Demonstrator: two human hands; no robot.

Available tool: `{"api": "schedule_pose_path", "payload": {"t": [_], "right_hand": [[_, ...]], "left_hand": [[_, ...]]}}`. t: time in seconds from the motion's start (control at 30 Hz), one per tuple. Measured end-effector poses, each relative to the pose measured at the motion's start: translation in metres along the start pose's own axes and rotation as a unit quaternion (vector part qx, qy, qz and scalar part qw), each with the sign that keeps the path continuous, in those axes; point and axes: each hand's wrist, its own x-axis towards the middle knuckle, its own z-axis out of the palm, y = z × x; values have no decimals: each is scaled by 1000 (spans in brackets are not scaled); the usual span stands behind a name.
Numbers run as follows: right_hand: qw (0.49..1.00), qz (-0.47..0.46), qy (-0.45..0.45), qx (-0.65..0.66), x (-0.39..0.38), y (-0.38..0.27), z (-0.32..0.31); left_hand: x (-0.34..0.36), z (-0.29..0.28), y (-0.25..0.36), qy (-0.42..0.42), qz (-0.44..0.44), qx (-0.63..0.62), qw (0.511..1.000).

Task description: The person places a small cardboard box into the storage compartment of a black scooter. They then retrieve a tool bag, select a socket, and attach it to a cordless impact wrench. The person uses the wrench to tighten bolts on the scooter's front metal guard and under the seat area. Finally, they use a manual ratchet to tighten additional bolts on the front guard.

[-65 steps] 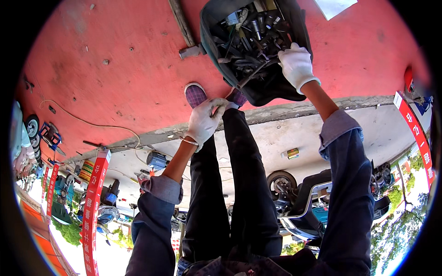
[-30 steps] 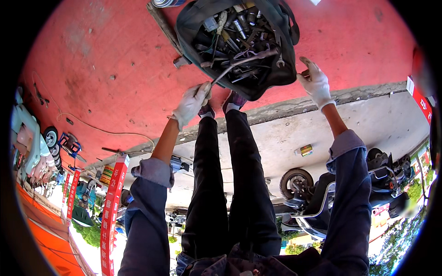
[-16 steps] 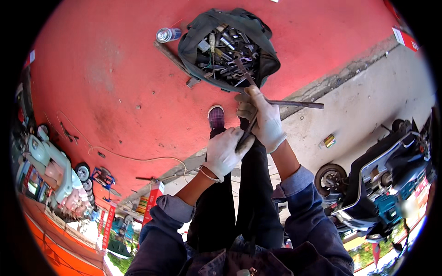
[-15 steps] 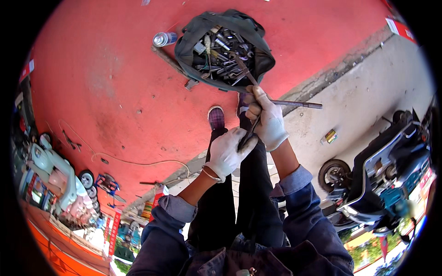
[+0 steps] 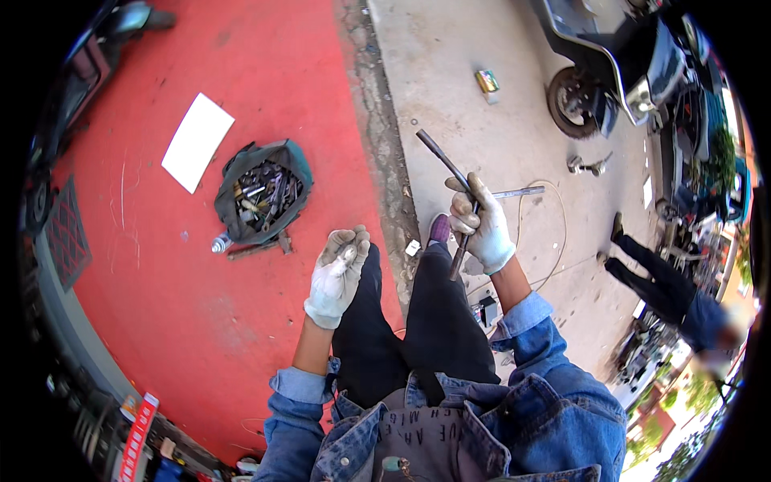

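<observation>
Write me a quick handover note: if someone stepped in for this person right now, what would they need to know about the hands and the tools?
Left hand: gloved, raised, fingers curled around a small metal piece.
Right hand: gloved, gripping a long dark metal rod that points up and away.
Open tool bag, full of tools, lies on the red floor ahead to the left, beside a white sheet.
Done: rod and small piece are in hand.
Left: nothing is joined yet; the hands are apart.

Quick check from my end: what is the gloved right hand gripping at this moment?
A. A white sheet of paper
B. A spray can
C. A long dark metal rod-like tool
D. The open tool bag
C: the right hand is closed around a long dark metal tool that sticks up past the fingers, while the tool bag and white sheet lie on the red floor.
</observation>
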Motion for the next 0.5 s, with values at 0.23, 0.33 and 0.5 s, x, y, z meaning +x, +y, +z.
{"api": "schedule_pose_path", "payload": {"t": [0.23,0.33,0.5], "right_hand": [[993,-104,60,-23,-116,-119,-151],[984,-125,114,-48,-168,-164,-229],[965,-146,219,-5,-262,-230,-345]], "left_hand": [[23,126,-172,-12,-143,142,979],[32,152,-272,-26,-181,229,956],[53,152,-437,-2,-242,205,949]]}}
